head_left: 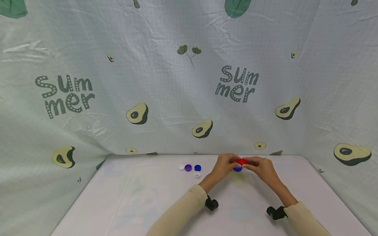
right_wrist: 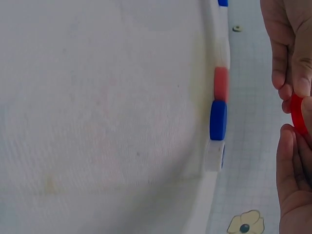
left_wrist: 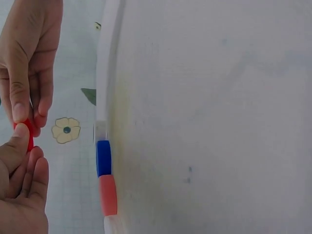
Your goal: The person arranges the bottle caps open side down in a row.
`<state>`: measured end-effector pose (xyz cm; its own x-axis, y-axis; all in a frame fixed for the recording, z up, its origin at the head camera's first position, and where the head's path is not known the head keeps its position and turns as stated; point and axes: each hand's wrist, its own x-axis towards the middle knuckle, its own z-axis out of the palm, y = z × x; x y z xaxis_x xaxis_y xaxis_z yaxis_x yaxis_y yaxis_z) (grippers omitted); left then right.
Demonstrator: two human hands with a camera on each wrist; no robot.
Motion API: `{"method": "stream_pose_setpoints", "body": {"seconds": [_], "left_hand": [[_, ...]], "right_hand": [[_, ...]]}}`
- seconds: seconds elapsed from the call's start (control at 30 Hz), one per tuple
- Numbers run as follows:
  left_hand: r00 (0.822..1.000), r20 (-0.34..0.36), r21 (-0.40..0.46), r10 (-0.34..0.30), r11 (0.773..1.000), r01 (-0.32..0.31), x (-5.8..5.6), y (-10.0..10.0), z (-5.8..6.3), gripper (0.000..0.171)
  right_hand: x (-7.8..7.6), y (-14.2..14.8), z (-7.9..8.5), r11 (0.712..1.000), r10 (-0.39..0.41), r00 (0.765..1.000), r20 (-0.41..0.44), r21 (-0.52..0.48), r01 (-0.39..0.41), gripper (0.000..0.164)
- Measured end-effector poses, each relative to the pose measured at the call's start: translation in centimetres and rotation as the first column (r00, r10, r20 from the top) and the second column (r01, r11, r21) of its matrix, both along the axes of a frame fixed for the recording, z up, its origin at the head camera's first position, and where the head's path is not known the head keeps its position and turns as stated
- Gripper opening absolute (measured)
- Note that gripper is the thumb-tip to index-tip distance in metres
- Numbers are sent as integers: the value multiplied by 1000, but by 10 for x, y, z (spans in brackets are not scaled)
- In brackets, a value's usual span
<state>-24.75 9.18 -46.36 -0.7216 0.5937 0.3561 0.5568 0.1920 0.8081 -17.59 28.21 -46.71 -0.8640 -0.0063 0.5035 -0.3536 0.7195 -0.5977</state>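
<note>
Both hands pinch one small red bottle cap [head_left: 242, 161] near the table's far edge, my left hand [head_left: 222, 167] from its left and my right hand [head_left: 262, 168] from its right. In the left wrist view the thumbs press on the red cap [left_wrist: 30, 135]; the right wrist view shows only part of the cap [right_wrist: 298, 114] between the fingers. A blue cap [head_left: 237, 169] appears just below the fingers, partly hidden. The wrist views show blue [left_wrist: 103, 158] and pale red caps [left_wrist: 108, 195] side by side, with a white cap [right_wrist: 215, 156] beside the blue one.
Left of my hands, a white cap [head_left: 181, 167], a purple cap [head_left: 188, 167] and a blue cap [head_left: 197, 167] lie in a row, with another white cap [head_left: 197, 175] in front. Behind the white table [head_left: 141, 203] hangs a printed curtain [head_left: 165, 98].
</note>
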Motion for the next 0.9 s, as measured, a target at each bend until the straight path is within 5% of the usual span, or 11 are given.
{"method": "stream_pose_setpoints", "body": {"seconds": [0.33, 0.9], "left_hand": [[999, -43, -35, 12, 999, -14, -3, 23, -6, 23], [1000, -4, -172, -1, 985, 0, -9, 48, -5, 23]], "right_hand": [[-2, 25, -6, 999, -35, 992, 125, 29, 31, 36], [-2, 47, -10, 996, -75, 987, 139, 53, 68, 34]]}}
